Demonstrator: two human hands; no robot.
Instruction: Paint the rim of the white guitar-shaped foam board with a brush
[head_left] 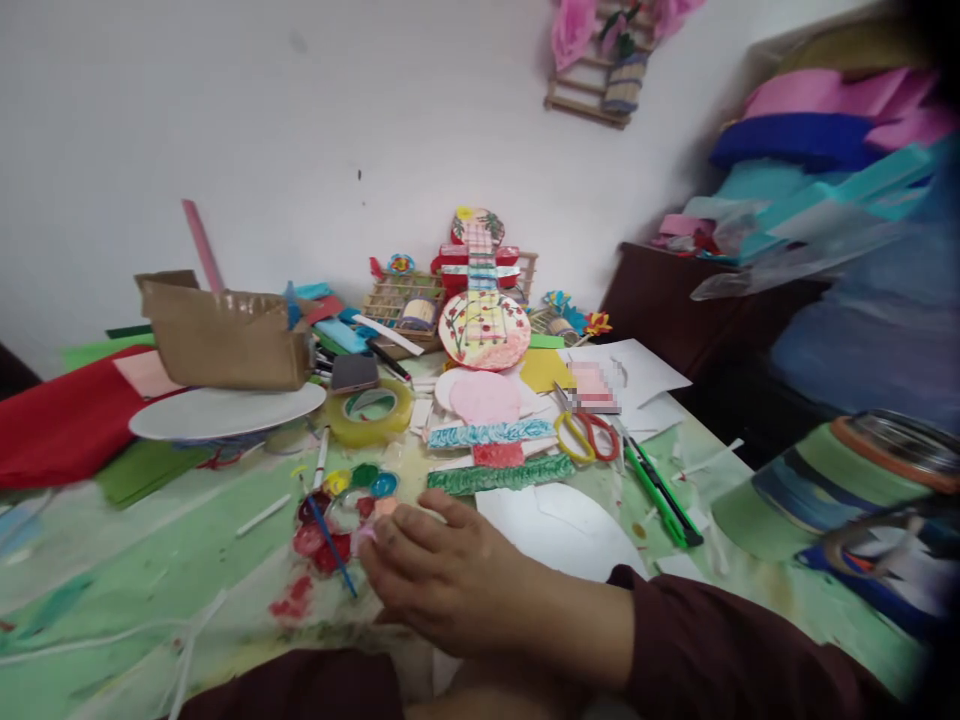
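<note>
On the stained table [202, 550], the right hand [454, 570] curls by paints [347, 510], grip unclear.

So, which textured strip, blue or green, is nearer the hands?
The green strip, close by the right hand; the blue strip lies beyond the red piece.

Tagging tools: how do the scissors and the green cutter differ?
Colour: the scissors have yellow and red handles; the cutter is green and black.
Shape: the scissors end in two loops; the cutter is one slim, straight body.
Shared: both lie right of the painted strips.
</note>
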